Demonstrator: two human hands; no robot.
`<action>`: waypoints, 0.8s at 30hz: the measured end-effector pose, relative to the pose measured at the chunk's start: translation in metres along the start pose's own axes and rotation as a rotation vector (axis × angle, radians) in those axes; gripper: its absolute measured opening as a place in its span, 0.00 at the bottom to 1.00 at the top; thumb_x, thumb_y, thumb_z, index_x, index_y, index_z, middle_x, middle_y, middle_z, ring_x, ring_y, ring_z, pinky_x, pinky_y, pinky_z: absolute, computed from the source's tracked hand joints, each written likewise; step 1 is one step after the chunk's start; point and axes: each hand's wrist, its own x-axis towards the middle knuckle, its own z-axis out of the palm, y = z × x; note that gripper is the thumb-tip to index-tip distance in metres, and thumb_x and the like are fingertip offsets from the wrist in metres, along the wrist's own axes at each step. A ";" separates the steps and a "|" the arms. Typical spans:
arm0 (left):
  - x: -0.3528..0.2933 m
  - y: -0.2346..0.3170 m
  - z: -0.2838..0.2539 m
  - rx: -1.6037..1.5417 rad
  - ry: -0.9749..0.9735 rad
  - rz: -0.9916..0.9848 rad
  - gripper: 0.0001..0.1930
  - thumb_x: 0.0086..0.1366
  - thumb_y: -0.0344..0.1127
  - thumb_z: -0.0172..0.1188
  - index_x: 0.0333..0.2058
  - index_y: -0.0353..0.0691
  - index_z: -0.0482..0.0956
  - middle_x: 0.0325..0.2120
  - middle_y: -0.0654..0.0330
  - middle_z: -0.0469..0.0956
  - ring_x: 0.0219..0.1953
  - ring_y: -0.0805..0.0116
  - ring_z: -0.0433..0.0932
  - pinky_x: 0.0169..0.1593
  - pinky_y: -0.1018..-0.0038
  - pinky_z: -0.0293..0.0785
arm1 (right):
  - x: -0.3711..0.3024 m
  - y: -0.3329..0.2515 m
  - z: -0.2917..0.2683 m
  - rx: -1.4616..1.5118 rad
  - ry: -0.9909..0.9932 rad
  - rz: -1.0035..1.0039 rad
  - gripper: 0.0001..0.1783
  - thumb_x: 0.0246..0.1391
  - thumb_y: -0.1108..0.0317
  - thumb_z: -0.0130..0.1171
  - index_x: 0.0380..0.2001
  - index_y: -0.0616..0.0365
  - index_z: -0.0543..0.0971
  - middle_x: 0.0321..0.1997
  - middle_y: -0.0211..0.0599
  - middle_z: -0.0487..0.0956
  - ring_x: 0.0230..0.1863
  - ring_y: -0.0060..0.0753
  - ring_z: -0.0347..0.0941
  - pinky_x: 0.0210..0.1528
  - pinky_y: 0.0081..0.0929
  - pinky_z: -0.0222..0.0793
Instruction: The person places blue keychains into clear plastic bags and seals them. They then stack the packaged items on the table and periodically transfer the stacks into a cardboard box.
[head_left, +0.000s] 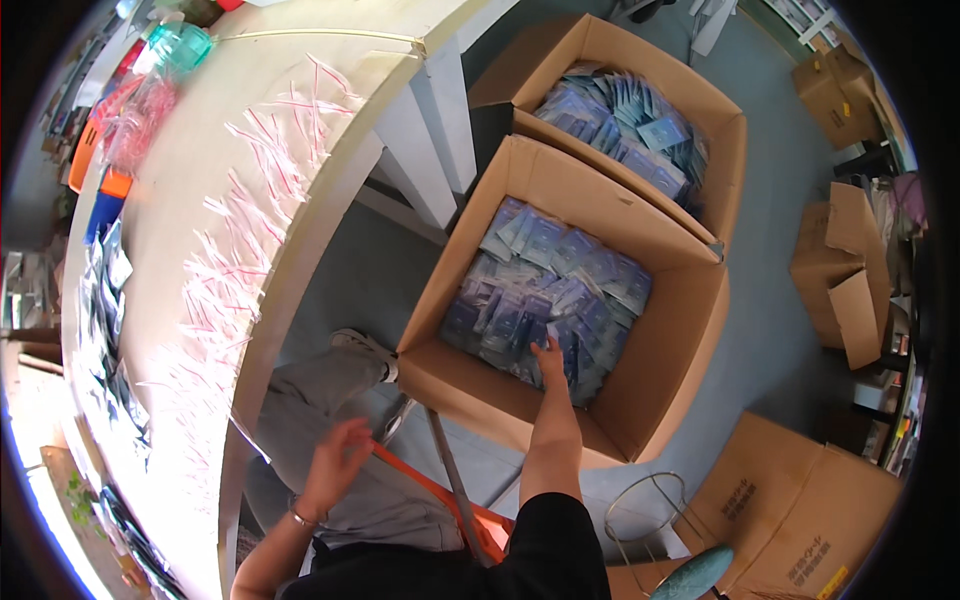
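Landmark: near cardboard box [680, 350], upright, flaps not folded over its opening. Flat plastic packets [545, 250], bluish and clear, lie overlapping in layers inside the box, covering its bottom. Right hand [548, 360] reaches in over the box's near wall, above the packets at the near side; thumb and forefinger parted, fingers open, can't tell if the tips touch a packet. Left hand [340, 465] outside the box, off its near left corner, over the lap; fingers loosely spread and a bit curled, blurred.

Second cardboard box [728, 150] just beyond the box, against its far wall, also with packets inside. Table [165, 240] to the left of the box, pale top; red-and-white thin strips [230, 275] fanned along the edge nearest the box. Shoe [365, 350] just left of the box, on the floor. Orange bar [420, 478] on the box's near side. Opened carton [835, 280] well right of the box; flattened cardboard [800, 500] near right of it.
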 end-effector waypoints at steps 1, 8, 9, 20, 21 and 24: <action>-0.005 0.001 0.000 0.060 0.018 0.022 0.21 0.64 0.27 0.62 0.55 0.35 0.73 0.42 0.55 0.82 0.42 0.68 0.82 0.49 0.72 0.76 | 0.004 0.002 0.007 -0.039 -0.013 0.032 0.45 0.45 0.60 0.73 0.67 0.53 0.67 0.62 0.52 0.73 0.58 0.42 0.71 0.56 0.36 0.68; -0.046 -0.036 -0.011 0.162 0.302 -0.044 0.09 0.63 0.25 0.62 0.42 0.33 0.81 0.35 0.54 0.84 0.36 0.69 0.82 0.42 0.73 0.77 | 0.047 0.051 0.047 -0.105 0.094 -0.093 0.49 0.47 0.61 0.72 0.71 0.51 0.60 0.62 0.54 0.73 0.59 0.45 0.71 0.57 0.39 0.68; -0.044 -0.042 -0.017 0.160 0.310 -0.061 0.08 0.62 0.25 0.62 0.41 0.33 0.81 0.33 0.55 0.84 0.35 0.69 0.82 0.41 0.73 0.77 | 0.065 0.064 0.036 -0.074 0.101 -0.073 0.50 0.47 0.60 0.72 0.71 0.51 0.58 0.63 0.56 0.71 0.62 0.48 0.69 0.60 0.40 0.66; -0.053 -0.057 -0.009 0.417 0.386 -0.106 0.05 0.57 0.25 0.64 0.34 0.36 0.82 0.25 0.54 0.80 0.26 0.62 0.80 0.33 0.72 0.74 | 0.023 -0.049 0.105 -0.721 0.121 -0.060 0.60 0.46 0.51 0.71 0.74 0.26 0.41 0.79 0.51 0.28 0.75 0.72 0.39 0.62 0.79 0.51; -0.052 -0.055 -0.009 0.410 0.394 -0.120 0.05 0.57 0.25 0.64 0.33 0.37 0.83 0.25 0.55 0.80 0.26 0.62 0.79 0.32 0.71 0.74 | 0.025 -0.059 0.115 -0.690 0.069 -0.008 0.60 0.47 0.51 0.70 0.74 0.26 0.41 0.79 0.52 0.28 0.75 0.74 0.39 0.63 0.78 0.51; -0.042 -0.050 -0.008 0.403 0.363 -0.101 0.04 0.56 0.25 0.64 0.31 0.37 0.83 0.25 0.55 0.79 0.26 0.62 0.79 0.32 0.71 0.74 | 0.041 -0.052 0.139 -0.724 0.015 0.057 0.58 0.50 0.53 0.66 0.75 0.26 0.38 0.77 0.62 0.25 0.72 0.86 0.36 0.64 0.70 0.57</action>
